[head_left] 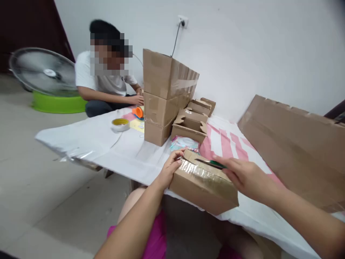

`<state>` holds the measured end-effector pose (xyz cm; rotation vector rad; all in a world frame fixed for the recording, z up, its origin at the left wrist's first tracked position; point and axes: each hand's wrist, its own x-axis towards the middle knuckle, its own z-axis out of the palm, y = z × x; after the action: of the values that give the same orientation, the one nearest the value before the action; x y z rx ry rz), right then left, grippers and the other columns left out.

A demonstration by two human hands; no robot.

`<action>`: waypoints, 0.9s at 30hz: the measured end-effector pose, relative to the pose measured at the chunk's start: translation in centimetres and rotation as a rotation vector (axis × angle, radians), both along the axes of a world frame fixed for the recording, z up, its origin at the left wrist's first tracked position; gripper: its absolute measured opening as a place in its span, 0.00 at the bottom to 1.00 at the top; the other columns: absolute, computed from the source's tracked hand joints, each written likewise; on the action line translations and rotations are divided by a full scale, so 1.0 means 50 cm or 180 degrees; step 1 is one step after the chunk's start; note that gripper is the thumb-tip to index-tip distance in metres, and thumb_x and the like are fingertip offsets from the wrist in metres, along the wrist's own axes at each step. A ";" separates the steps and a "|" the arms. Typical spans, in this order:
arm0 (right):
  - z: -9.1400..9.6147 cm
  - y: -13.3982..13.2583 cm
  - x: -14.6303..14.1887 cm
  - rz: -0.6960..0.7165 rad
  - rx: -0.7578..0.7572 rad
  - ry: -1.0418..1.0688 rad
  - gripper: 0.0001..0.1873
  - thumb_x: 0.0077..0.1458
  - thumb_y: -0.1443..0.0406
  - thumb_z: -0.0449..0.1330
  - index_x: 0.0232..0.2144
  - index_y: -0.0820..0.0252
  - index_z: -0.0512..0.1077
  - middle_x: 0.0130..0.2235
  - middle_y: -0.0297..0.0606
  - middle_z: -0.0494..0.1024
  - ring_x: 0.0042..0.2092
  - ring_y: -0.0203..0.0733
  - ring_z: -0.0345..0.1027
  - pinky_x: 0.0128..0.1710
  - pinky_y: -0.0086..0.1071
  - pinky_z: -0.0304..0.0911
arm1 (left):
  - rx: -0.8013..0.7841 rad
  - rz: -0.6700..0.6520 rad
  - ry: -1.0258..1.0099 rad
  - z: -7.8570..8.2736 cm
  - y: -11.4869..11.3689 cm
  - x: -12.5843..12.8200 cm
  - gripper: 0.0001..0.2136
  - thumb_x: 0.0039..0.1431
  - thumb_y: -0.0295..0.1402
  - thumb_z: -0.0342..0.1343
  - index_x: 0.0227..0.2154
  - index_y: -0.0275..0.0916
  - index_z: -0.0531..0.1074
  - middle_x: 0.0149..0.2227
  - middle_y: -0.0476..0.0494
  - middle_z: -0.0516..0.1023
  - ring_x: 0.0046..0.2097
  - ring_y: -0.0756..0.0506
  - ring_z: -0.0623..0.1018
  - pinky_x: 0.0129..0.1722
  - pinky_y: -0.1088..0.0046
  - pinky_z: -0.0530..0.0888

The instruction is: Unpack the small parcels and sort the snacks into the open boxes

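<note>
Here, left fingers [177, 156] grip the taped box [202, 189]; right fingers [228, 168] pinch a green cutter [214, 164].

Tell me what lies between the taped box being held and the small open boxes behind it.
In the head view, a colourful packet lies on the white sheet between taped box and small open boxes.

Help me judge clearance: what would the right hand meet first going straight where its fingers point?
Probably the left hand gripping the small taped brown cardboard box; the right hand, holding a slim green tool, points leftward across it. Depth unclear.
</note>
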<state>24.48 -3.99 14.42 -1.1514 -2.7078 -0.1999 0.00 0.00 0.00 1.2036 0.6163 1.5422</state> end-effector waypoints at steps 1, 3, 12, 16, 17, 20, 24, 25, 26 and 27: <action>0.006 0.005 -0.032 0.0069 0.0000 -0.0237 0.21 0.63 0.65 0.47 0.58 0.51 0.63 0.37 0.37 0.79 0.34 0.39 0.73 0.31 0.29 0.64 | -0.0002 -0.0008 -0.0015 -0.003 0.002 0.000 0.12 0.52 0.39 0.55 0.38 0.41 0.67 0.58 0.41 0.67 0.61 0.34 0.64 0.57 0.57 0.60; 0.008 0.015 -0.079 0.0033 0.0063 -0.0688 0.22 0.62 0.67 0.48 0.58 0.52 0.63 0.35 0.37 0.78 0.31 0.40 0.73 0.28 0.28 0.60 | 0.0012 -0.0021 -0.0018 -0.007 0.006 0.000 0.12 0.53 0.39 0.55 0.38 0.41 0.67 0.59 0.41 0.67 0.61 0.35 0.64 0.57 0.57 0.59; 0.029 -0.002 -0.085 -0.0520 -0.0137 -0.1633 0.21 0.62 0.67 0.49 0.56 0.49 0.65 0.31 0.38 0.76 0.29 0.41 0.72 0.25 0.28 0.51 | 0.0028 0.0042 0.0132 0.002 0.006 -0.002 0.11 0.51 0.39 0.54 0.37 0.41 0.67 0.57 0.40 0.68 0.59 0.35 0.66 0.55 0.59 0.62; 0.037 -0.024 -0.042 -0.0694 -0.0314 -0.1771 0.22 0.61 0.69 0.48 0.55 0.48 0.66 0.29 0.37 0.75 0.27 0.40 0.71 0.25 0.29 0.50 | 0.0032 0.0068 0.0190 0.000 0.011 -0.001 0.12 0.51 0.39 0.54 0.37 0.40 0.67 0.57 0.39 0.68 0.59 0.35 0.66 0.56 0.59 0.61; 0.037 -0.028 -0.029 -0.0688 -0.0319 -0.1695 0.22 0.61 0.69 0.48 0.55 0.49 0.67 0.28 0.36 0.74 0.27 0.40 0.70 0.25 0.29 0.51 | 0.0017 0.0069 0.0187 -0.001 0.011 -0.001 0.12 0.51 0.39 0.54 0.37 0.40 0.67 0.57 0.39 0.68 0.59 0.35 0.66 0.56 0.58 0.62; 0.032 -0.042 0.011 -0.0688 -0.0338 -0.1387 0.20 0.59 0.69 0.49 0.52 0.50 0.70 0.26 0.36 0.73 0.27 0.38 0.70 0.27 0.29 0.54 | -0.0051 0.0104 0.0211 -0.003 0.011 0.000 0.12 0.51 0.38 0.53 0.38 0.40 0.67 0.57 0.39 0.69 0.58 0.35 0.68 0.54 0.58 0.63; 0.031 -0.066 0.057 -0.0878 -0.0436 -0.1255 0.20 0.59 0.67 0.50 0.51 0.50 0.70 0.26 0.35 0.73 0.26 0.38 0.70 0.27 0.29 0.55 | -0.0094 0.0105 0.0215 -0.006 0.012 0.000 0.13 0.50 0.38 0.54 0.39 0.41 0.68 0.57 0.40 0.70 0.56 0.35 0.70 0.52 0.58 0.66; 0.032 -0.073 0.068 -0.0900 -0.0446 -0.1239 0.20 0.60 0.67 0.50 0.52 0.49 0.70 0.27 0.35 0.74 0.27 0.38 0.71 0.27 0.29 0.55 | -0.0090 0.0097 0.0212 -0.008 0.012 -0.001 0.13 0.50 0.39 0.54 0.39 0.41 0.68 0.57 0.41 0.70 0.56 0.35 0.70 0.52 0.58 0.67; 0.033 -0.080 0.078 -0.0918 -0.0443 -0.1221 0.20 0.61 0.66 0.49 0.53 0.49 0.69 0.27 0.36 0.74 0.27 0.39 0.71 0.26 0.29 0.56 | -0.0089 0.0100 0.0212 -0.009 0.013 -0.001 0.14 0.50 0.39 0.54 0.40 0.41 0.68 0.58 0.40 0.70 0.56 0.35 0.70 0.52 0.57 0.67; 0.033 -0.087 0.090 -0.0938 -0.0428 -0.1197 0.20 0.62 0.65 0.48 0.55 0.48 0.68 0.28 0.36 0.75 0.28 0.39 0.72 0.26 0.29 0.56 | -0.0094 0.0113 0.0219 -0.011 0.014 -0.002 0.14 0.50 0.39 0.54 0.40 0.41 0.69 0.58 0.40 0.70 0.56 0.35 0.70 0.53 0.57 0.66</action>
<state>28.96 -8.32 16.05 -1.7072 -2.8860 -0.3081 -0.10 0.71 -0.53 1.2333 0.7066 1.5213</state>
